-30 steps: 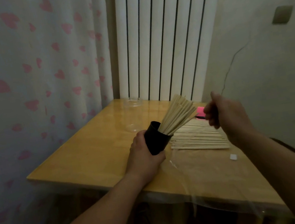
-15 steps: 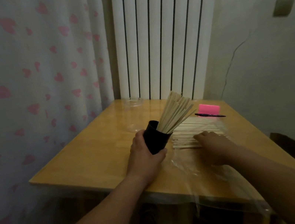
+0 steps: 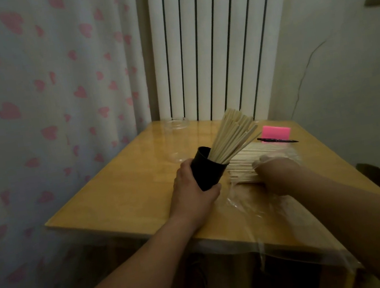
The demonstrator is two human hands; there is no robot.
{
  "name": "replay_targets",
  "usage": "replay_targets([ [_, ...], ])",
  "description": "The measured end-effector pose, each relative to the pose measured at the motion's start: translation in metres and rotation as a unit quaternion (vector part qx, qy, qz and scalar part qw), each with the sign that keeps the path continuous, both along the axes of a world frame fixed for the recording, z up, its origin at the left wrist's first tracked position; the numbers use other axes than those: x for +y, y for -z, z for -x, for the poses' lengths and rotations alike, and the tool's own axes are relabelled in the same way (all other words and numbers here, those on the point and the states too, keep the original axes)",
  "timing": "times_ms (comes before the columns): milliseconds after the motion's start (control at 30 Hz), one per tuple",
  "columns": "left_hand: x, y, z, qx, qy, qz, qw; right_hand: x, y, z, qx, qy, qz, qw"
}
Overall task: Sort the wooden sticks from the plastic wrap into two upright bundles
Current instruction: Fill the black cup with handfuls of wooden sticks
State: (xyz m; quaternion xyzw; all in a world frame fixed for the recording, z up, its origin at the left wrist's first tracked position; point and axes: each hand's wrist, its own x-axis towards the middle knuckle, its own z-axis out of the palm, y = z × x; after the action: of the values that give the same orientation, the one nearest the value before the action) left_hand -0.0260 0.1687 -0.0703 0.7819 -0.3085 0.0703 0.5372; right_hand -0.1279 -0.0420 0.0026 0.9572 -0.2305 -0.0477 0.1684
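The left hand [image 3: 191, 190] is curled round the black cup [image 3: 207, 172], which is tilted rightward with a fan of sticks [image 3: 230, 137] in it. Just right of it, the flat pile of sticks [image 3: 240, 168] is laid in the plastic wrap [image 3: 265, 209], long axes left to right. The right hand [image 3: 277, 174], the nearer one, is laid on the pile; its grip cannot be told. No writing can be read

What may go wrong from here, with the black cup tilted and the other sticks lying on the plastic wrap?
1. The left hand holds the black cup tilted to the right, and the sticks in it fan out loosely; some might slide out.
2. The plastic wrap under the flat pile hangs over the table edge; if the right hand drags it, the pile could scatter.
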Motion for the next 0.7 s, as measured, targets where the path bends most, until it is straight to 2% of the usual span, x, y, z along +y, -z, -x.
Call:
replay_targets([
  [133, -0.0002, 0.0000, 0.0006, -0.003, -0.002, 0.000, 1.000, 0.0020, -0.0006, 0.0060, 0.016, -0.038, 0.036, 0.999],
  [367, -0.0002, -0.0004, 0.0015, -0.004, -0.005, 0.002, 1.000, 0.0019, 0.0037, 0.0083, -0.018, -0.050, -0.002, 0.999],
  [500, 0.0008, 0.0008, 0.0008, -0.003, -0.001, 0.001, 1.000, 0.0000, 0.0045, 0.0103, 0.002, -0.079, 0.025, 0.997],
  [700, 0.0009, 0.0006, 0.0009, -0.005, -0.003, 0.001, 1.000, 0.0004, 0.0058, 0.0077, 0.039, -0.075, 0.013, 0.996],
])
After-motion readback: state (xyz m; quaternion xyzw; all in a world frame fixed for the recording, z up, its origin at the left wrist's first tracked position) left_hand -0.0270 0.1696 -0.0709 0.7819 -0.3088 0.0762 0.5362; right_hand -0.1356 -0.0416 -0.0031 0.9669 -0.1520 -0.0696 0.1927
